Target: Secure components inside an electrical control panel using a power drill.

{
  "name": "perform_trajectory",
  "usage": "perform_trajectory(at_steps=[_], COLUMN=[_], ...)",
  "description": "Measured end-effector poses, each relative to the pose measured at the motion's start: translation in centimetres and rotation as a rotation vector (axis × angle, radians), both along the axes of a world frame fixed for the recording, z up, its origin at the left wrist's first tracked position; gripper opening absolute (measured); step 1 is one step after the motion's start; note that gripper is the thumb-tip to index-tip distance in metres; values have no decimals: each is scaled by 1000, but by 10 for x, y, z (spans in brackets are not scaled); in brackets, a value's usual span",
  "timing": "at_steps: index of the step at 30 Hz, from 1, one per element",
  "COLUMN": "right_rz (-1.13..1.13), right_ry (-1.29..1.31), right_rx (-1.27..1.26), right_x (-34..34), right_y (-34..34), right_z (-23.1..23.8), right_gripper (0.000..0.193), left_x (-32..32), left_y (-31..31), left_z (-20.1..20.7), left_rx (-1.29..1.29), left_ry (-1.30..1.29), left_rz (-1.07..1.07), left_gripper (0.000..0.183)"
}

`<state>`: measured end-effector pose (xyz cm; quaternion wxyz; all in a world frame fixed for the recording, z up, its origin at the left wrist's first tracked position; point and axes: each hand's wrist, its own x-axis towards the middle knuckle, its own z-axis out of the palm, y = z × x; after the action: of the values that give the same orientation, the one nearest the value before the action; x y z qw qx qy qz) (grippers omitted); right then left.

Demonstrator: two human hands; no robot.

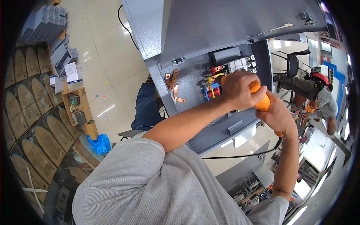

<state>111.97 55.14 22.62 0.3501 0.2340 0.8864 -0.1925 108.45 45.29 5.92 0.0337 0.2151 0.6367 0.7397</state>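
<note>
With my right hand point(278, 114) I grip the handle of an orange corded power tool point(264, 102); a black cable trails from its lower end. My left hand point(242, 91) is closed round the tool's front part. The tip is hidden behind my left hand, close to a circuit breaker point(237, 65) with a pale front, mounted inside a grey metal cabinet point(191, 69). Red, yellow and blue sleeved busbars point(213, 85) stick out from the breaker's left side. Several flat copper bars point(174, 85) with holes lie on the cabinet's panel farther left.
The cabinet's grey door point(240, 26) stands open at the far side. At right, another person point(318, 92) works near a black chair point(293, 62). Stacked cardboard boxes point(41, 138), a carton of parts point(84, 99) and a blue plastic bag point(99, 144) are at left.
</note>
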Motion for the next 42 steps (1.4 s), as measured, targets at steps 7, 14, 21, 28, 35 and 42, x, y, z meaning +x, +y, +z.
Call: perform_trajectory(at_steps=[7, 14, 21, 28, 35, 42], right_rz=[37, -3, -45, -4, -15, 20], right_ry=[35, -8, 7, 25, 52, 41], right_rx=[-40, -3, -9, -36, -26, -38], right_x=[4, 7, 15, 6, 20, 6], right_y=[9, -6, -2, 0, 10, 2], right_z=[-15, 19, -13, 9, -20, 10], right_gripper=[51, 56, 57, 54, 56, 56], left_x=[0, 2, 5, 0, 3, -1], left_y=[2, -1, -1, -3, 1, -3], left_z=[-6, 22, -8, 12, -8, 16], left_rx=[45, 16, 43, -13, 25, -4], left_ry=[-32, 5, 33, 22, 50, 7], left_rz=[2, -24, -3, -19, -10, -23], left_gripper=[23, 23, 22, 25, 22, 24])
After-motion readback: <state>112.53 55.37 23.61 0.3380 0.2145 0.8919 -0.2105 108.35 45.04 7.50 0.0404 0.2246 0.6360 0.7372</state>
